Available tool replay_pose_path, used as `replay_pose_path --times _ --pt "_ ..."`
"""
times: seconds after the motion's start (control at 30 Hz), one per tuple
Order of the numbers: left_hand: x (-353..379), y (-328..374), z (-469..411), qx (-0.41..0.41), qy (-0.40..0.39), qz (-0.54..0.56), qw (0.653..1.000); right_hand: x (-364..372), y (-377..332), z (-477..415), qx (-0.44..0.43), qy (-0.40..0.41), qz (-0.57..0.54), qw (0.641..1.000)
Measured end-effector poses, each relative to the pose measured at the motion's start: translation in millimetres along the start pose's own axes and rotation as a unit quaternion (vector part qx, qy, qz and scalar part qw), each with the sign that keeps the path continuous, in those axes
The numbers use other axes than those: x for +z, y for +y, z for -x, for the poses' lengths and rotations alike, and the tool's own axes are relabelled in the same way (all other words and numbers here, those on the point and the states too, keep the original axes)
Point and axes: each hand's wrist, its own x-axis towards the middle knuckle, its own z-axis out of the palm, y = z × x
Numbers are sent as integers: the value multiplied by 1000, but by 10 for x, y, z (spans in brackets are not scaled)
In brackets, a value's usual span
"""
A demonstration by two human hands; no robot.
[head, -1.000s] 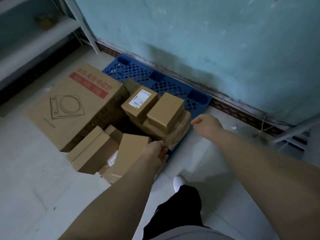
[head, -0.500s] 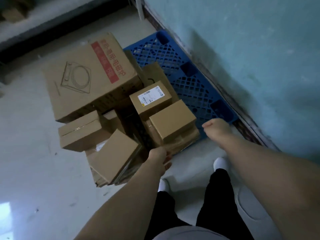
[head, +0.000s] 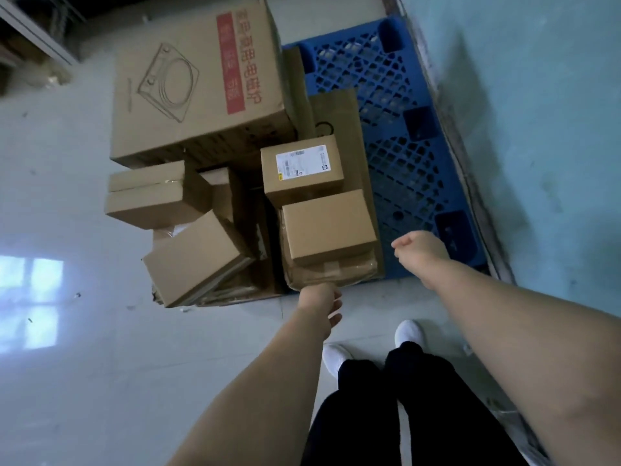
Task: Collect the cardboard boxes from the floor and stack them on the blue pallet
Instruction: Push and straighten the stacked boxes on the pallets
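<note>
Both empty: left grip (head: pixel 319 304) loose-fingered, right grip (head: pixel 420 250) loosely curled. The plain box (head: pixel 327 227) sits just beyond them, stacked on the blue pallet (head: pixel 403 156) (the tilted box (head: pixel 196 257) left of them could slide if bumped).

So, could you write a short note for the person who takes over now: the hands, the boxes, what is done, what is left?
Left hand: empty, fingers relaxed, at the near edge of the taped package.
Right hand: empty, loosely curled, above the near edge of the blue pallet.
Done: labelled box and plain box sit on that package, on the pallet.
Left: tilted box, flat box and large printed box appear off the pallet, to its left.
</note>
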Motion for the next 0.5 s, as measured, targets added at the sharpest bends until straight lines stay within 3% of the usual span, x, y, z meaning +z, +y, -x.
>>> replay_pose_path --times 0.5 --pt "662 -429 -862 -119 123 123 978 309 254 -1317 44 -88 75 992"
